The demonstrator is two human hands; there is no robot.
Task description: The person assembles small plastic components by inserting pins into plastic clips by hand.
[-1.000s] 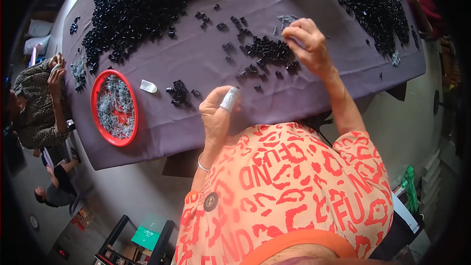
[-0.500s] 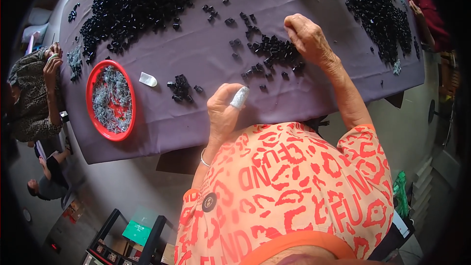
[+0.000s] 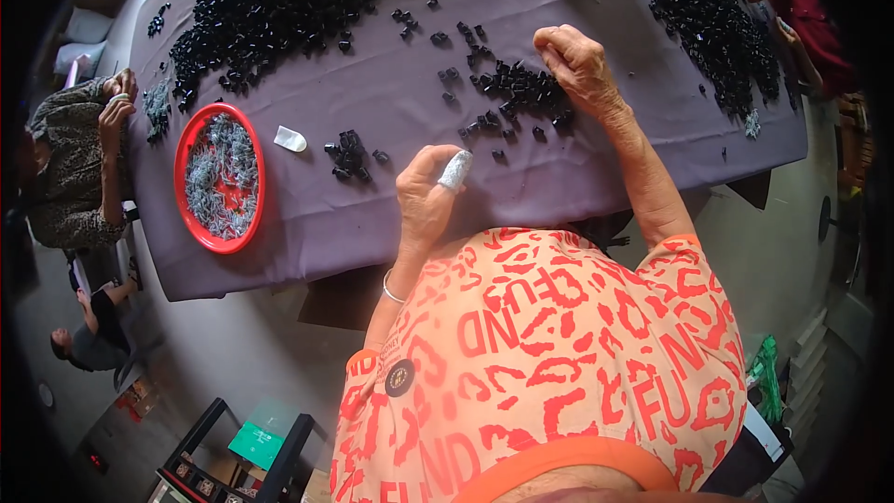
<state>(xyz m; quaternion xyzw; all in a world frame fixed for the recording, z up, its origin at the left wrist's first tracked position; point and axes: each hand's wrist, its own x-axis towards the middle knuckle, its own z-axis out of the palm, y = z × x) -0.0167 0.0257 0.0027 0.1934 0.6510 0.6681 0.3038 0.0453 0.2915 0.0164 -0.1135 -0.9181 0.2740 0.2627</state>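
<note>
Fingers (image 3: 555, 40) curled, right hand (image 3: 577, 65) outstretched, left hand (image 3: 426, 200) nearer torso (image 3: 549, 345), unclear whether either grip holds anything

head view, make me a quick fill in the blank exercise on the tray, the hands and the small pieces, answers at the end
1. The tray that holds grey strips has a ____ rim.
2. A pale wrap covers one digit of the person's ____ hand.
3. The small pieces scattered beside the right hand are ____ in colour.
4. In the picture, the short white sleeve lies to the ____ of the tray.

Missing words: red; left; black; right
</note>
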